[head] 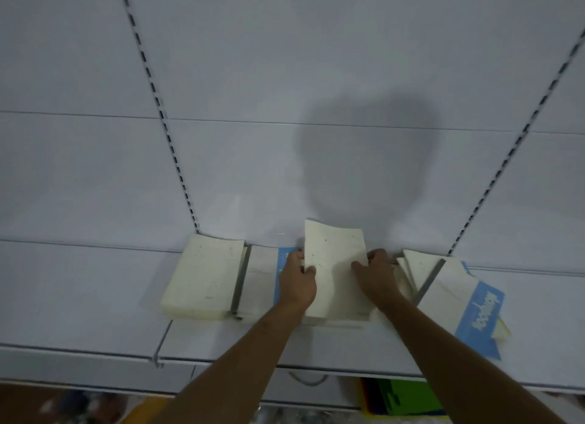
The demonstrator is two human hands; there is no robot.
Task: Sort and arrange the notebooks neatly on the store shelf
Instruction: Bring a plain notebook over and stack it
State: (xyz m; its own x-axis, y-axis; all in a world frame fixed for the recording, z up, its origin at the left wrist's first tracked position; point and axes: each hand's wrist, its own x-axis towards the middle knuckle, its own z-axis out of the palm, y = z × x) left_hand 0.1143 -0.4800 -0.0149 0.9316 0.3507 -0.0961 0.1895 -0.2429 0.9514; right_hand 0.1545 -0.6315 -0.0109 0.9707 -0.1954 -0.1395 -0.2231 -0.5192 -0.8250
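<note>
On the white store shelf lies a middle stack of cream notebooks, its top book tilted up at the back. My left hand grips the stack's left edge and my right hand grips its right edge. A neat cream stack with a grey spine strip sits to the left. Between it and my left hand lies a notebook with a white and blue cover. To the right, a loose pile of notebooks with a blue-banded cover is fanned out askew.
The white back panel with slotted uprights rises behind the shelf. The shelf's front edge runs below my forearms. Under it, a lower level holds green and orange items.
</note>
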